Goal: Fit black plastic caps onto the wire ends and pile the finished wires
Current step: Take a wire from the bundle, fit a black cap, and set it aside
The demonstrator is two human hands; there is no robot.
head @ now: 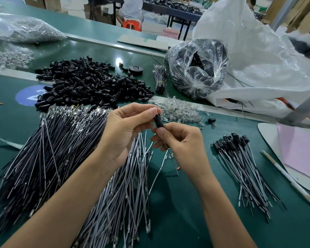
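The person is doing the fitting step: one cap is being held up in the air between the two hands, above the surface. The left hand is pinching the far end of the cap with its thumb and first finger. The right hand is pinching at the near end with its thumb and curled fingers, where the wire is probably entering. The wire itself is mostly hidden behind the right hand, so how deep it is sitting in the cap cannot be told.

The long axis of the cap is running away from the person, a little tilted: its far end is pointing to the left fingertips and its near end to the right thumb. Which end is the open one is not visible.

The loose caps are lying beyond the left hand, and the bare wires are spreading under the left hand and forearm. The finished wires are lying to the right of the right hand, well apart from it, their capped ends pointing away from the person.

The next move is probably calling for a straight push along the axis of the cap until the wire end is seated. After that, the right hand should carry the wire to the finished pile and lay it in the same direction as the others.
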